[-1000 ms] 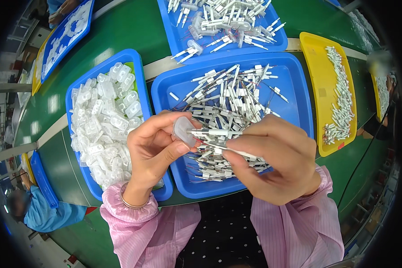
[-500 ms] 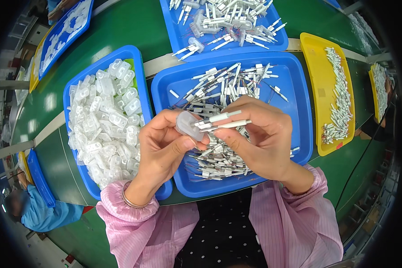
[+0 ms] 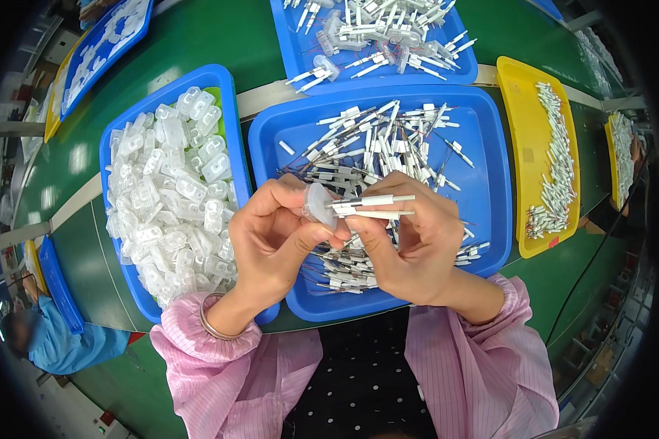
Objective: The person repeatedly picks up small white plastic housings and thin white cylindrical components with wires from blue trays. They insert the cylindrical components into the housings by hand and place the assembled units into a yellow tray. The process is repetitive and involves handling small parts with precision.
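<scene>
My left hand [image 3: 269, 233] grips a translucent plastic cap [image 3: 318, 204] between thumb and fingers, its flat side turned to the right. Two white rods with metal shafts [image 3: 373, 206] stick out from the cap toward the right. Around these rods close the thumb and fingers of my right hand [image 3: 417, 245]. Both hands are above the middle blue tray [image 3: 483, 183], where many white-tipped rods with thin wires [image 3: 351, 274] lie in a loose heap. How deep the metal ends sit in the cap is hidden by my fingers.
On the left, a blue tray [image 3: 231, 110] is heaped with translucent caps [image 3: 172, 197]. Another blue tray [image 3: 285, 44] beyond holds capped rods. A yellow tray [image 3: 523, 139] with white rods stands right on the green table [image 3: 73, 157]. A person in blue [image 3: 73, 344] sits at far left.
The cap in my left hand has shifted slightly right and turned. My right hand has drawn a little left and down, closer to the cap, with the rods now more level.
</scene>
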{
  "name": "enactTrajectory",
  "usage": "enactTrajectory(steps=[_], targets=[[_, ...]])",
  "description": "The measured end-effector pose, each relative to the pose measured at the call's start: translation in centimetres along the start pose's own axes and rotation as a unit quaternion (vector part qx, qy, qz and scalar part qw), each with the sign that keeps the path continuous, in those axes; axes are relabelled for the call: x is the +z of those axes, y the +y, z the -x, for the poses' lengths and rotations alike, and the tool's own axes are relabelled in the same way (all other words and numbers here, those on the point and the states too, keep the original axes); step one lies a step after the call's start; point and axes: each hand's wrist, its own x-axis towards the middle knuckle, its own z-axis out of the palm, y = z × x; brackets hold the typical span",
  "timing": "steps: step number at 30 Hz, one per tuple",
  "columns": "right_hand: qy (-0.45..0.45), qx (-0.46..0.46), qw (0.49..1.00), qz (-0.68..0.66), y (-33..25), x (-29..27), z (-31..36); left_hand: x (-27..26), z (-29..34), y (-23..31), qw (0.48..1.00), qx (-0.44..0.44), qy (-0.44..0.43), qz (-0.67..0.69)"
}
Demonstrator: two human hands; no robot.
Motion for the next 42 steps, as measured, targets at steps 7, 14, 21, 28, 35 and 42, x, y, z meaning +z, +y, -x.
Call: enactTrajectory(steps=[7,14,21,28,35,42], targets=[[-0.020,-0.037,0.999,0.017,0.2,-0.4,-0.1,-0.6,-0.5,0.5,0.999,-0.027,-0.047,0.002],[-0.075,0.054,0.990,0.109,-1.0,-4.2,-3.3,-2.8,-2.4,4.9,0.639,0.202,0.076,-0.738],[-0.157,0.028,0.908,0.387,2.8,-6.1,-14.0,-4.8,-0.7,7.1,0.529,0.029,0.080,-0.844],[-0.127,0.037,0.806,0.577,3.2,-3.2,-17.7,-5.0,-0.8,8.1,0.567,0.029,0.085,-0.819],[-0.349,-0.185,0.737,0.548,4.2,-2.0,-10.0,-2.4,-1.1,6.9,0.874,0.097,0.176,-0.441],[-0.361,-0.245,0.706,0.559,5.8,-2.1,-8.2,-1.0,-1.6,3.9,0.990,-0.063,0.063,-0.112]])
